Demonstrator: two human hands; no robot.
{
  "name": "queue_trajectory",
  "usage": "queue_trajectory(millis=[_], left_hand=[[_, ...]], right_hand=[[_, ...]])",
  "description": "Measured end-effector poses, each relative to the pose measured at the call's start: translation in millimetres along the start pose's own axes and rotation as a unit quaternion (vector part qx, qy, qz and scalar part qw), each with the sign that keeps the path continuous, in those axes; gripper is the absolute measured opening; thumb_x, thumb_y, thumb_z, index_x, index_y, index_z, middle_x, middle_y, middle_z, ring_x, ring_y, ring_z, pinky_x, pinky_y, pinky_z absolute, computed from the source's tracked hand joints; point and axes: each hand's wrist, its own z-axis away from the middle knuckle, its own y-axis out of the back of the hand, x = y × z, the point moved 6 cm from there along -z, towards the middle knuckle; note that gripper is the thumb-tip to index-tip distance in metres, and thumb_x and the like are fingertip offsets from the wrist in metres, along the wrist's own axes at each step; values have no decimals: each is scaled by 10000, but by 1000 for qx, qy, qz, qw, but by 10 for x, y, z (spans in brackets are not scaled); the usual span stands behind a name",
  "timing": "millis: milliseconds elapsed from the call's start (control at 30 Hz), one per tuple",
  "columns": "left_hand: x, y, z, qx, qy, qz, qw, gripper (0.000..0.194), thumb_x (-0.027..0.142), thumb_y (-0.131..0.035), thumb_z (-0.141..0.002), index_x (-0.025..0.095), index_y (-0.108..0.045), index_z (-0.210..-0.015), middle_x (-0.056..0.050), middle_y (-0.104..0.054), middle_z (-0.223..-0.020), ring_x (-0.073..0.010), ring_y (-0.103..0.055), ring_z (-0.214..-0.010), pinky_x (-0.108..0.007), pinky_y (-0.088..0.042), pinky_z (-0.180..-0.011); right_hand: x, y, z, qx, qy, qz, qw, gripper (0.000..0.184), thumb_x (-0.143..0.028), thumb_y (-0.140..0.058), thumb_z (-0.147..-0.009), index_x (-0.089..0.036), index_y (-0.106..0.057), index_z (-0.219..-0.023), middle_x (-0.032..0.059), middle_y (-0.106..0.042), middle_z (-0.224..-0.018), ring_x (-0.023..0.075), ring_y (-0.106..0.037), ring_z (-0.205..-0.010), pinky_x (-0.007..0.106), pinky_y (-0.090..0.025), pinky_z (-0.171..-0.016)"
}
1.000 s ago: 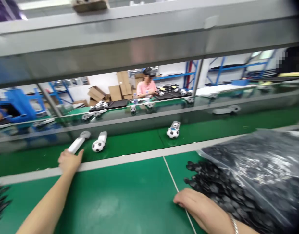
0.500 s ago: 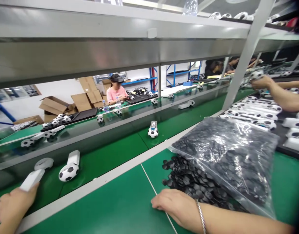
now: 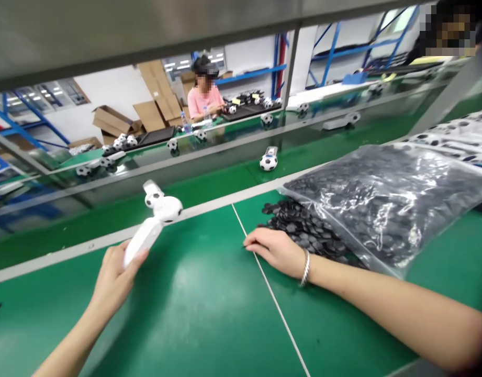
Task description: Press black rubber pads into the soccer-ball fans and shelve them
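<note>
Lifted off the belt (image 3: 68, 243), a white handle (image 3: 143, 242) with a football-patterned head is now gripped in the left hand (image 3: 114, 277) above the green mat (image 3: 201, 314); the open, empty right hand (image 3: 276, 252) is rested beside black pieces (image 3: 299, 228), with cardboard boxes (image 3: 154, 102) and blue racks (image 3: 331, 50) seen beyond.

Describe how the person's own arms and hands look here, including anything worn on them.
Both forearms are bare, with no sleeves or gloves on the left hand or the right hand. A silver twisted bangle circles the right wrist; the left wrist shows no jewellery.
</note>
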Motion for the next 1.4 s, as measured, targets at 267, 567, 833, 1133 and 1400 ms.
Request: queue_trajectory(millis=[267, 567, 833, 1133, 1400], left_hand=[[643, -424, 860, -138, -29, 26, 990, 471, 524, -373, -835, 167, -463, -1130, -74, -503, -987, -226, -512, -903, -365, -434, -793], [1181, -575, 519, -182, -134, 44, 973, 811, 524, -592, -706, 238, -214, -1364, -114, -302, -1351, -284, -378, -1207, -450, -345, -979], [1359, -888, 337, -277, -147, 56, 948, 824, 607, -552, -697, 228, -260, -1368, -84, -362, -1393, -299, -388, -1228, -437, -359, -973], [1399, -835, 371, -270, -124, 39, 954, 715, 627, -468, -750, 258, -299, -1338, -75, -437, -1316, -292, -500, -1098, -420, -431, -866], [1419, -842, 372, -268, -130, 29, 954, 654, 569, -473, -772, 243, -324, -1320, -84, -491, -1235, -289, -526, -1042, -421, -429, -859]], right_hand=[[-179, 63, 32, 13, -45, -108, 993, 117, -136, -541, -815, -162, -601, -913, 29, -649, -868, 120, -598, -798, 240, -481, -742], [-208, -13, 58, -6, -20, -136, 991, 13, -150, -620, -769, -162, -619, -766, 32, -560, -843, 140, -537, -836, 305, -450, -788], [-111, -102, 82, 16, -37, -138, 990, 74, -169, -684, -709, -165, -611, -718, 43, -482, -928, 167, -488, -949, 373, -398, -897], [-77, -123, 54, 26, -53, -135, 989, 156, -203, -685, -701, -166, -535, -719, 68, -504, -1046, 187, -477, -1044, 399, -400, -908], [31, -249, 63, -23, -135, -211, 968, 538, -223, -675, -695, -159, -395, -1150, 123, -503, -1208, 200, -507, -1105, 389, -449, -903]])
